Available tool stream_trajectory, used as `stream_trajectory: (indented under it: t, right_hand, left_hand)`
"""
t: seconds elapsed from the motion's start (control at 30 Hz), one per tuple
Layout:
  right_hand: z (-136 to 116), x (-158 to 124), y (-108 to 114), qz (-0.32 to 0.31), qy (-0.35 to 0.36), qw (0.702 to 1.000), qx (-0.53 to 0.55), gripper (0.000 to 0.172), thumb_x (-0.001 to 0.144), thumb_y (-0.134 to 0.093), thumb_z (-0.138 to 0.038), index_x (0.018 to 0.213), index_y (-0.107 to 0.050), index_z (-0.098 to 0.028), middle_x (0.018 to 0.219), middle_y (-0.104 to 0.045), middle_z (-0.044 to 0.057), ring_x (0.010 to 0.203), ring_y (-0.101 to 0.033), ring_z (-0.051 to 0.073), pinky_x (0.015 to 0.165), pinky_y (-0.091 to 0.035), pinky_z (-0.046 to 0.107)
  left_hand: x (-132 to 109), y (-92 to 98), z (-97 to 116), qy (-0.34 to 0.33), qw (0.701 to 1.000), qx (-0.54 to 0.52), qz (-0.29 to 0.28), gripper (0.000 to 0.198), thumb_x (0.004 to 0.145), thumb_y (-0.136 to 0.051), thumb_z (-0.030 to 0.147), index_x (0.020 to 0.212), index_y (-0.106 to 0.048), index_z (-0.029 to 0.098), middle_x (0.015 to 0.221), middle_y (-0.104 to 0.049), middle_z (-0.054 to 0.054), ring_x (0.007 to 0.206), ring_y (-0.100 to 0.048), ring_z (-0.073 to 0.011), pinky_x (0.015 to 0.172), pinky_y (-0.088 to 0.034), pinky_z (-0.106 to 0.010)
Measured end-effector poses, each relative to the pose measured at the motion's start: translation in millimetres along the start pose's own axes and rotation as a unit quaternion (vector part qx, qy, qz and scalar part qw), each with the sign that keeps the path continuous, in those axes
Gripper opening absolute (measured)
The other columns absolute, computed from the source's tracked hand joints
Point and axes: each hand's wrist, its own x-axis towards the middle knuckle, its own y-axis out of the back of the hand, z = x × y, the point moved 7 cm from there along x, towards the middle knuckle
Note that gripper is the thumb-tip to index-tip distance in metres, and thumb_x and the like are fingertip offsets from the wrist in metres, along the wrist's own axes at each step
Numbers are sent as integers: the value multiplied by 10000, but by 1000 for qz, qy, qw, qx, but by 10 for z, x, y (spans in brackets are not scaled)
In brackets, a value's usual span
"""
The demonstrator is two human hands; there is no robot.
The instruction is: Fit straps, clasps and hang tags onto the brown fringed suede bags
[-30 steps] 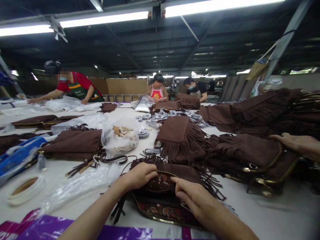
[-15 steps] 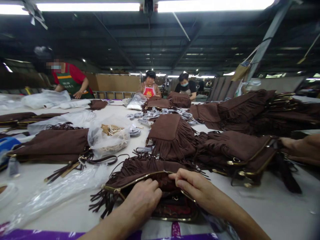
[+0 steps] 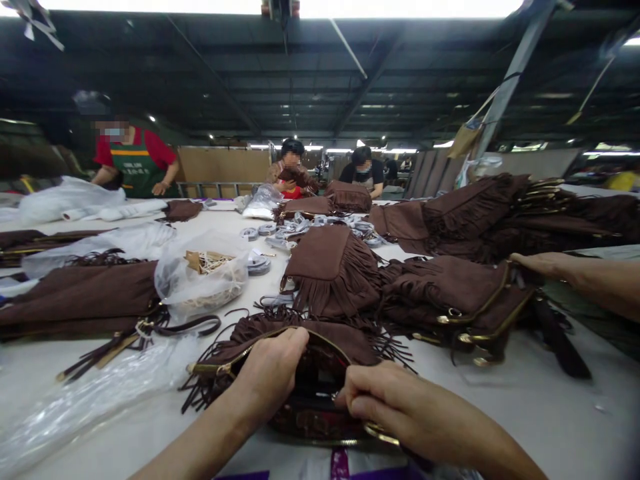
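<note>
A dark brown fringed bag [image 3: 320, 332] lies in front of me with its gold zipper open and its dark inside showing. My left hand [image 3: 275, 363] is closed on the far zipper edge, left of the middle. Over the near right part of the opening is my right hand [image 3: 380, 400], its fingers pinched together inside the bag. A small shiny metal bit shows at those fingertips; what they pinch is mostly hidden. Close below the right hand runs a gold zipper end [image 3: 383, 435].
Stacked brown bags [image 3: 460, 293] sit to the right, where another person's hand [image 3: 545, 265] touches them. A fringed bag [image 3: 325, 263] lies ahead. On the left are a clear plastic bag of light-coloured pieces [image 3: 215, 293] and a brown bag [image 3: 90, 297]. Several co-workers stand across the table.
My right hand has come down from the far edge into the opening. My left hand has risen to the far zipper edge. At the right, the other person's hand has reached onto the stack.
</note>
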Motion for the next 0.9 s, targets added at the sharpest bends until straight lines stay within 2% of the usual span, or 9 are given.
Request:
stream_trajectory:
  t: [0.07,0.13,0.23,0.33,0.4,0.53,0.63,0.73,0.9]
  right_hand:
    - [106,19,-46,15,-38,998,-40,158,953,-448,-211,879,-587,-229,853,-630,-2,825,-571,177,706,-376,271]
    - [150,56,-47,45,-38,998,-35,153,977,-413,-223,897,-544,-231,881,-614,-2,854,-562,178,735,-373,282]
    - [140,107,-27,54,-11,998,-6,171,990,-387,-222,867,-505,-228,879,-600,-9,851,-548,168,756,-374,283]
    - [155,124,16,55,-12,998,3,186,983,-378,-207,840,-497,-224,851,-587,-13,818,-537,163,735,-373,279]
    - [196,123,38,60,-21,998,6,195,978,-378,-207,818,-488,-223,810,-571,-18,777,-527,160,700,-370,275]
    - [310,118,62,80,-36,996,-16,197,968,-383,-209,795,-475,-223,767,-558,-24,728,-513,155,652,-356,271]
    - [383,123,69,91,-57,993,-41,224,972,-354,-209,768,-445,-226,740,-541,-24,701,-508,155,638,-352,276]
    - [431,139,79,96,-74,991,-57,252,974,-325,-209,739,-413,-230,729,-536,-19,696,-512,157,638,-351,282]
    - [478,144,92,100,-84,989,-63,266,974,-300,-226,719,-374,-235,720,-529,-13,681,-501,162,624,-329,292]
  left_hand:
    - [-46,23,78,-36,998,21,49,251,875,-369,10,888,-550,183,835,-642,-42,740,-616,-199,671,-509,-298]
    - [-133,13,250,-121,988,35,89,211,919,-387,79,897,-571,180,889,-646,-66,792,-609,-224,717,-521,-342]
    - [-211,-183,468,-196,979,5,52,162,924,-447,131,892,-600,173,882,-657,-65,790,-601,-222,723,-528,-336]
    - [-118,-429,477,-119,990,-70,-21,182,860,-488,68,935,-633,147,942,-684,-82,852,-620,-221,781,-527,-321]
    - [-30,-496,446,-59,987,-145,-29,227,850,-468,53,959,-644,146,975,-693,-91,903,-627,-224,842,-511,-331]
    - [104,-455,418,-13,943,-334,5,296,905,-374,81,914,-653,176,949,-706,-63,913,-641,-185,867,-486,-289]
    - [185,-453,403,-1,909,-416,2,345,919,-349,101,975,-679,184,998,-715,-56,970,-641,-175,886,-472,-274]
    - [263,-486,411,-1,903,-429,-19,349,883,-371,81,947,-698,186,987,-724,-43,943,-650,-174,875,-474,-272]
    - [281,-540,435,47,957,-284,-44,248,831,-456,65,971,-642,150,997,-696,-104,965,-640,-236,863,-484,-324]
